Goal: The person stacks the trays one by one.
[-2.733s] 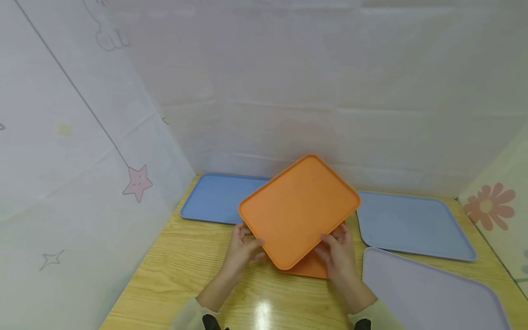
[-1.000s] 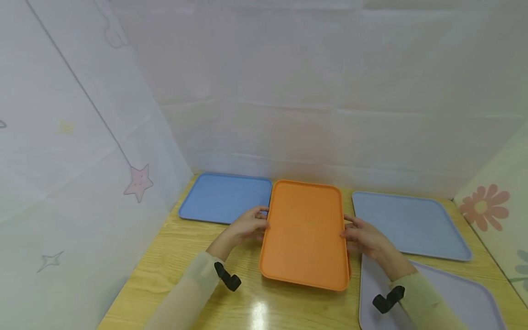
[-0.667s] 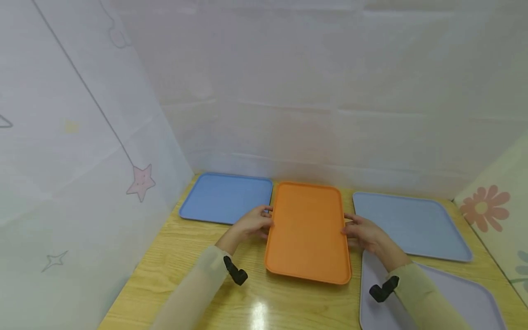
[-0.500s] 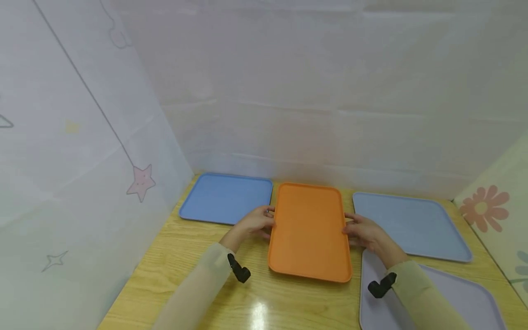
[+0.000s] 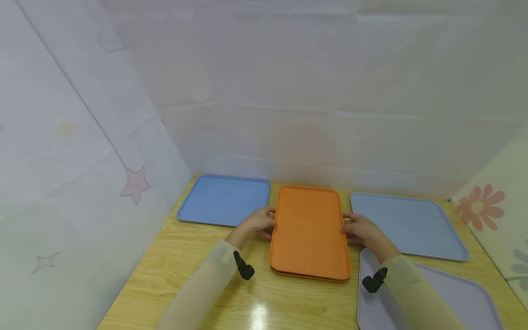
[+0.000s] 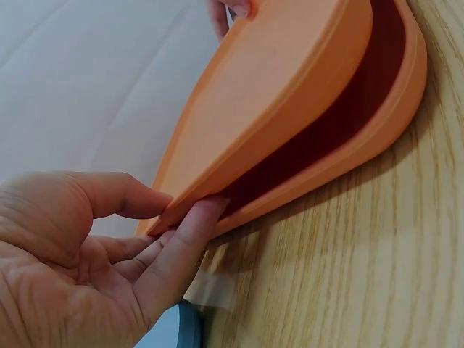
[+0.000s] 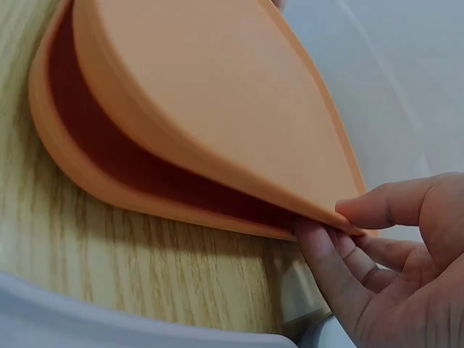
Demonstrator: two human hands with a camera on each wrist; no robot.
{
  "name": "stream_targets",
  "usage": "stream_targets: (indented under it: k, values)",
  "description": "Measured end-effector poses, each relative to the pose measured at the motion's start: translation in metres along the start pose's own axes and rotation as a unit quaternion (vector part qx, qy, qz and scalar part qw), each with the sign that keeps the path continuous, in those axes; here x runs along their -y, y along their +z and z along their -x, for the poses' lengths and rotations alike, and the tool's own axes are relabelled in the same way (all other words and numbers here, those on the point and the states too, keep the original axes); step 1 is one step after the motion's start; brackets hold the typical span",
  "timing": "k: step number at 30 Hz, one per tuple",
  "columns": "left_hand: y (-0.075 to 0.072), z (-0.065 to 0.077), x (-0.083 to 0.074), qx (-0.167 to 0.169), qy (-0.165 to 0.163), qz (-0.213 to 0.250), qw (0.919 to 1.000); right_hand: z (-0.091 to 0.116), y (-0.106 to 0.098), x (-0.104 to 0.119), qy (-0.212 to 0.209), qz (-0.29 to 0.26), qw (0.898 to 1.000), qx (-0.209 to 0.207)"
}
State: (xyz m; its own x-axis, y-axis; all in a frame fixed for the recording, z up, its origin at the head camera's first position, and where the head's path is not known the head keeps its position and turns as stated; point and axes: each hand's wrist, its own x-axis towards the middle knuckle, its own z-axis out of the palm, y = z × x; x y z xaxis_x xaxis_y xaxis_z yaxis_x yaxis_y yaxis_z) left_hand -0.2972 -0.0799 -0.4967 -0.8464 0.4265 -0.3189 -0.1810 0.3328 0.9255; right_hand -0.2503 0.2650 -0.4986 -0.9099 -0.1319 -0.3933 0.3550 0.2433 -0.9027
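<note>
An orange tray (image 5: 309, 229) lies over a second orange tray (image 6: 391, 138) in the middle of the table. Both wrist views show a dark gap between the two at the near end, the upper tray slightly raised there. My left hand (image 5: 259, 223) pinches the upper tray's left rim, thumb on top and fingers beneath. On the opposite rim my right hand (image 5: 362, 231) pinches in the same way, its fingers (image 7: 330, 268) reaching under the edge. Most of the lower tray is covered by the upper one.
A blue tray (image 5: 224, 199) lies at the back left. To the right are a light blue tray (image 5: 408, 224) and, nearer, a lilac tray (image 5: 445, 293) partly under the right sleeve. White printed sheets (image 5: 255, 91) rise behind and beside the wooden table (image 5: 165, 270).
The upper orange tray, earlier held up and turned diagonally, has swung straight and come down over the lower one. Both hands have shifted to its long sides, keeping hold of it.
</note>
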Motion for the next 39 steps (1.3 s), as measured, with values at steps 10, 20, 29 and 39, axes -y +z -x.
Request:
stream_targets:
  k: [10,20,29,39]
  values:
    - [0.003,-0.002,-0.002,-0.006,-0.008,-0.065,0.9979,-0.004,0.002,0.007,-0.007,0.102,0.994,-0.028]
    - [0.005,0.007,-0.006,-0.019,-0.001,-0.174,0.9845,-0.001,0.002,0.006,-0.003,0.117,0.993,-0.029]
    - [0.008,0.017,0.002,0.021,-0.019,-0.110,0.9935,0.010,-0.008,0.005,-0.026,0.142,0.989,-0.008]
    - [0.011,0.020,0.016,0.021,-0.029,-0.028,0.9990,0.047,-0.049,0.000,-0.115,0.194,0.973,0.057]
